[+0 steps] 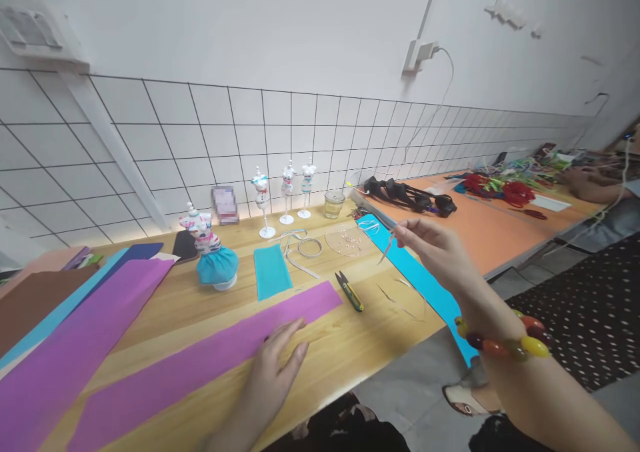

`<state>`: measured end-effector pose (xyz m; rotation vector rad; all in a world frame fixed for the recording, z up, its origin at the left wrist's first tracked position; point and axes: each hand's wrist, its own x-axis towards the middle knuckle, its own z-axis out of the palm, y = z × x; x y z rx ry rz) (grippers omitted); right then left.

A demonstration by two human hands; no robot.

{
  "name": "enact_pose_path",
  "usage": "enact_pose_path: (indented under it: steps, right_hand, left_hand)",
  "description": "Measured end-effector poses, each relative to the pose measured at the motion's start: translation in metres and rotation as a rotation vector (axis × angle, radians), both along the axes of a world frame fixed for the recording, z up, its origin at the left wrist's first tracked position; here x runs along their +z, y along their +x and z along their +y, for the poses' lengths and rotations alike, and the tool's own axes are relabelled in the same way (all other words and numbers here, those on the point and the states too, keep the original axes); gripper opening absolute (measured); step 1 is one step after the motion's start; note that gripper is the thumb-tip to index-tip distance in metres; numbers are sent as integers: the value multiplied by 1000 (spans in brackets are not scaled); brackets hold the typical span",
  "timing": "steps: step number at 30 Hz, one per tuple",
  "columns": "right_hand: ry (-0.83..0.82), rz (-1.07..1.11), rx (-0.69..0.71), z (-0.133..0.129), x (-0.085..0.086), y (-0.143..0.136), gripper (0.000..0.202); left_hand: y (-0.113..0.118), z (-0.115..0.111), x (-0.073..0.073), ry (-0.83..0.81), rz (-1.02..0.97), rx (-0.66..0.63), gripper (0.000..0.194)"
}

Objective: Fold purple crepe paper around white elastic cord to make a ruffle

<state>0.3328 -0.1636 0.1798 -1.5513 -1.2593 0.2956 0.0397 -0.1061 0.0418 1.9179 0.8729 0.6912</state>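
Purple strip [210,361] partly hidden by unclenched left hand [277,360], right hand [436,252] pinching thin ribbon [385,253], its gripped end obscured

At lower centre, the left hand [274,367] covers part of the purple strip [200,365]; the left edge crops the brown sheet [40,299]; the card [225,205] left of centre is pixelated past reading.

No lettering, brand or number legible anywhere in view. Small upright card [226,205] by the tiled wall — face broken into coarse blocks, any print lost. Miniature dress forms [259,192] — coloured marks on white torsos, too small to tell whether any are letters. Snips [351,293] and wall fixture [35,29], upper left: nothing readable on either.
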Motion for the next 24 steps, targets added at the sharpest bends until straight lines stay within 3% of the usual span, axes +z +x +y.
enact_pose_path:
  steps: [3,5,9,14,19,24]
  right_hand:
    - [41,-39,129,-4,39,-24,23]
    - [52,-104,191,-4,64,-40,24]
    - [58,-205,295,0,104,-68,24]
    - [53,-277,331,7,138,-95,26]
    - [116,-199,307,30,159,-99,26]
    - [114,60,339,58,159,-72,21]
  left_hand:
    - [21,5,21,-239,-213,-50,46]
    - [33,8,38,-314,-355,-103,49]
    - [53,10,77,-359,-578,-254,45]
    - [66,7,116,-276,-702,-363,40]
    - [62,7,129,-366,-775,-482,41]
    - [43,8,127,-586,-771,-518,37]
